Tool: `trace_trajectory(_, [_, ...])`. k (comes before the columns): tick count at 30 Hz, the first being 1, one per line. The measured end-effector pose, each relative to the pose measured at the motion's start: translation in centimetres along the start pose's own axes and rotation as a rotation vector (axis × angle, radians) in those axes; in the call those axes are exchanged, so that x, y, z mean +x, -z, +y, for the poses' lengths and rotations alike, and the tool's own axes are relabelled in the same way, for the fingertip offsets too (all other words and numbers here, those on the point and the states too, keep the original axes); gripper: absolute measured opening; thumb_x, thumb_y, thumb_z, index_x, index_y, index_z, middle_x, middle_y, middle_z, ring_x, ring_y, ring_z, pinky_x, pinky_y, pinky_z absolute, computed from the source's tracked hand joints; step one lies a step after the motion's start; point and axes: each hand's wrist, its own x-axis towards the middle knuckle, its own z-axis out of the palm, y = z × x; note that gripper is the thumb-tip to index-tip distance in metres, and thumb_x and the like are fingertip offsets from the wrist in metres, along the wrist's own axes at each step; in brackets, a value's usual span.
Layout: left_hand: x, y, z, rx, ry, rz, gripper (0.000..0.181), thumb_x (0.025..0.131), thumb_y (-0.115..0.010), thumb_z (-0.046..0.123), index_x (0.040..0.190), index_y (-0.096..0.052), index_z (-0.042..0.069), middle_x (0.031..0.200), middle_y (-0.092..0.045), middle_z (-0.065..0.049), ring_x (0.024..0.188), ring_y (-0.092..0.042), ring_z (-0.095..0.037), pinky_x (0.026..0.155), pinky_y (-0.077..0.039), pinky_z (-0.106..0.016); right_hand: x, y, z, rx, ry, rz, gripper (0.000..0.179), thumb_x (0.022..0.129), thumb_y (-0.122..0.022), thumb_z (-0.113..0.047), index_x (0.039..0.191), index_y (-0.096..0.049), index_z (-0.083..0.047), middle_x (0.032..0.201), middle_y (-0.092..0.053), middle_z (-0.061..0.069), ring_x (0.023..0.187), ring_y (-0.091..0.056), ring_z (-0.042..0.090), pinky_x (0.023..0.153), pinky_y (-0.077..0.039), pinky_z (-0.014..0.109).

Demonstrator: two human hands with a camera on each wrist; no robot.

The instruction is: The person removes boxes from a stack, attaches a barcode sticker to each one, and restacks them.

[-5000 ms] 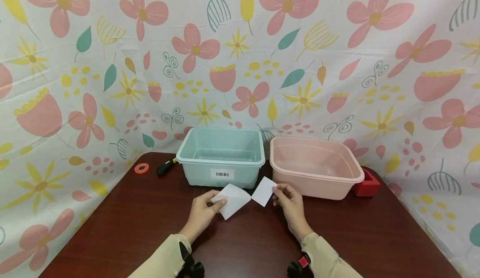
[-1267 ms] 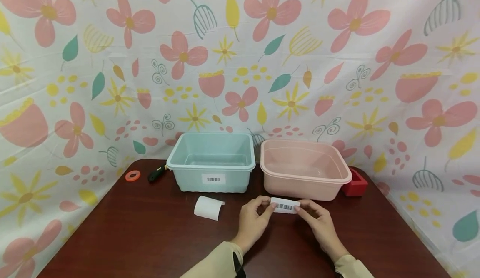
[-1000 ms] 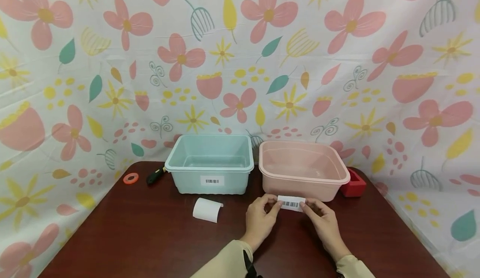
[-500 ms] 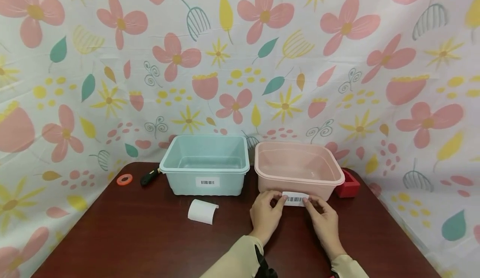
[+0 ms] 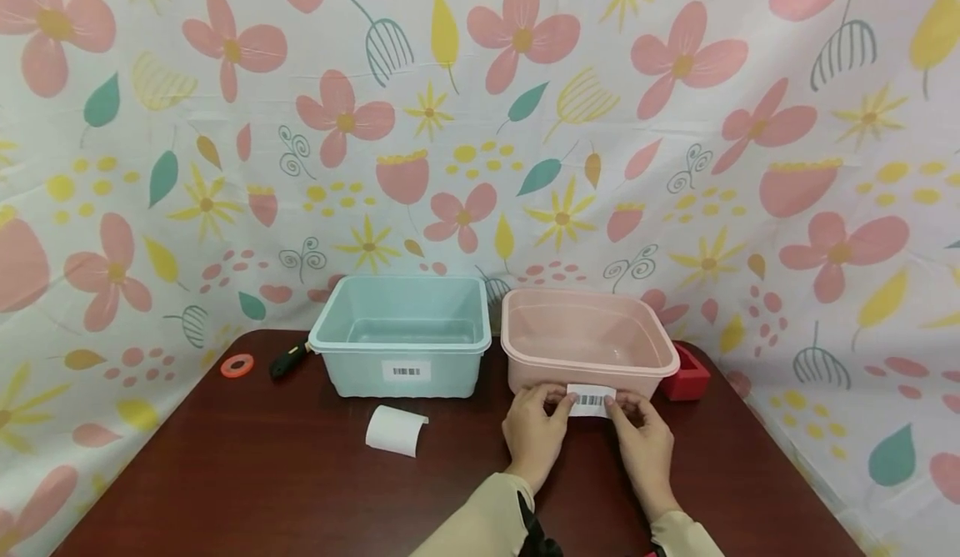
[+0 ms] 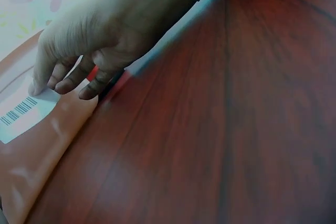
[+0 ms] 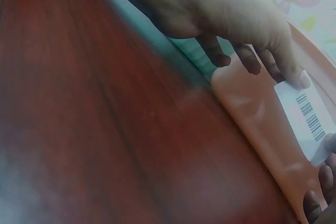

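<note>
A white barcode label (image 5: 591, 398) lies against the front wall of the pink tub (image 5: 540, 378), just below its rim. My left hand (image 5: 534, 420) holds the label's left end with its fingertips, and my right hand (image 5: 639, 429) holds the right end. In the left wrist view the right hand (image 6: 100, 35) has a fingertip on the label (image 6: 21, 111) over the pink wall (image 6: 47, 150). The right wrist view shows the left hand (image 7: 226, 14) touching the label (image 7: 310, 116), with the right hand's fingers (image 7: 317, 198) at the lower corner.
A teal tub (image 5: 360, 373) with its own barcode label stands left of the pink one. A curled white backing paper (image 5: 395, 430) lies on the dark wooden table (image 5: 262, 474). An orange tape ring (image 5: 237, 365), a black-handled tool (image 5: 287, 360) and a red box (image 5: 688, 378) sit further back.
Both hands have carried the label forward from above the table to the pink tub's front wall. Five seconds ago they held the backing paper, which now lies on the table.
</note>
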Motion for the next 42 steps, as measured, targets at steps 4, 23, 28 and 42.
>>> trace_trajectory(4, [0.0, -0.4, 0.1, 0.009, 0.022, 0.043, 0.012, 0.086, -0.079, 0.043, 0.084, -0.07, 0.034, 0.08, -0.062, 0.025, 0.079, -0.056, 0.001, 0.063, -0.046, -0.027, -0.1, -0.4, -0.1, -0.012, -0.001, 0.033, 0.018, 0.089, -0.08, -0.026, 0.091, -0.075, -0.009, 0.081, -0.07, 0.004, 0.071, -0.058, -0.001, 0.064, -0.041, 0.011])
trace_trajectory(23, [0.6, -1.3, 0.3, 0.056, 0.049, 0.153, 0.015, 0.082, -0.083, 0.043, 0.079, -0.069, 0.037, 0.074, -0.061, 0.027, 0.074, -0.055, 0.004, 0.057, -0.041, -0.023, 0.7, -1.9, -0.4, -0.073, 0.017, 0.142, 0.019, 0.089, -0.079, -0.029, 0.088, -0.074, -0.011, 0.076, -0.065, 0.002, 0.068, -0.053, 0.003, 0.063, -0.038, 0.016])
trace_trajectory(28, [0.7, -1.4, 0.2, 0.059, 0.057, 0.159, 0.015, 0.082, -0.083, 0.042, 0.078, -0.069, 0.036, 0.074, -0.06, 0.027, 0.074, -0.056, 0.001, 0.057, -0.043, -0.024, 0.4, -2.5, -0.6, -0.06, 0.009, 0.159, 0.018, 0.09, -0.077, -0.026, 0.091, -0.073, -0.008, 0.081, -0.069, 0.006, 0.07, -0.054, 0.001, 0.063, -0.039, 0.014])
trace_trajectory(42, [0.7, -1.5, 0.3, 0.065, 0.071, 0.15, 0.017, 0.083, -0.082, 0.041, 0.078, -0.069, 0.032, 0.075, -0.061, 0.022, 0.074, -0.056, -0.003, 0.059, -0.045, -0.028, 0.2, -2.7, -0.9, -0.048, 0.042, 0.194, 0.015, 0.089, -0.078, -0.017, 0.091, -0.072, -0.003, 0.079, -0.067, 0.01, 0.067, -0.05, -0.002, 0.063, -0.037, 0.015])
